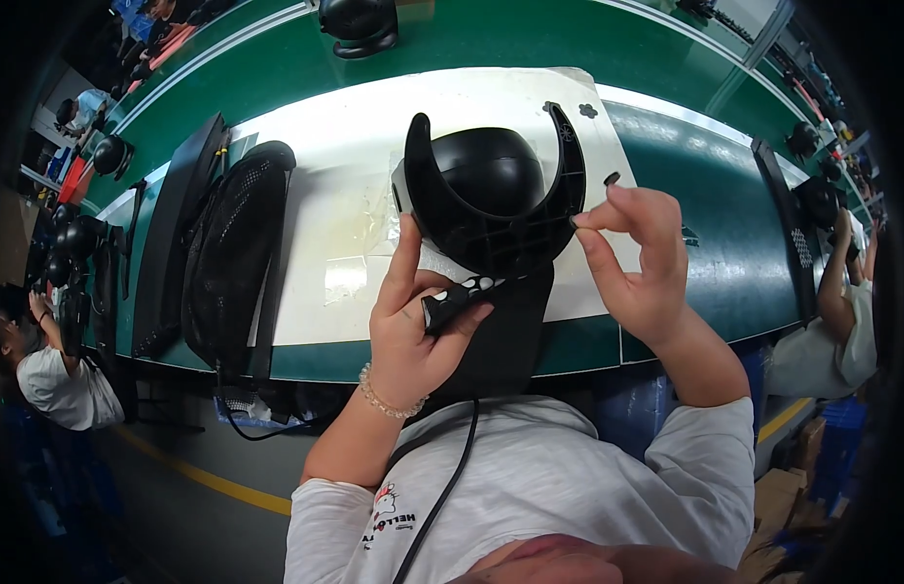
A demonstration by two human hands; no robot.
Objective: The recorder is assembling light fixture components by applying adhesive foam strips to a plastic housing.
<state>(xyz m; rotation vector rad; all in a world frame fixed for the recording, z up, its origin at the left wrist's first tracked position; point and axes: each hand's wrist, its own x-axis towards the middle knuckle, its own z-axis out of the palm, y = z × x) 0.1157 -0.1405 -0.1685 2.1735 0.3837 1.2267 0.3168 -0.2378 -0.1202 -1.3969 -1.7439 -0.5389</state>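
Fingertips of your right hand [647,263] are in a narrow pinch on what looks like a small dark pad [575,223], at the right edge of the black plastic crescent-shaped frame [506,238]. Can't tell if the pad touches the frame. Watch the small black disc [612,179] by another fingertip of that hand: keep it clear or it may snag or drop.

Your left hand [413,326] grips the black strip with white round spots [457,300] between thumb and fingers, index up against the frame's left side. That's light bracing; I'd press the index in firmly so the frame can't twist.

Frame lies over the white flat board [340,180], horns pointing away from you, glossy black rounded dome [486,170] between them. Line up first, lower straight, then press from the middle. Keep the strip off the frame so it doesn't hide your target.
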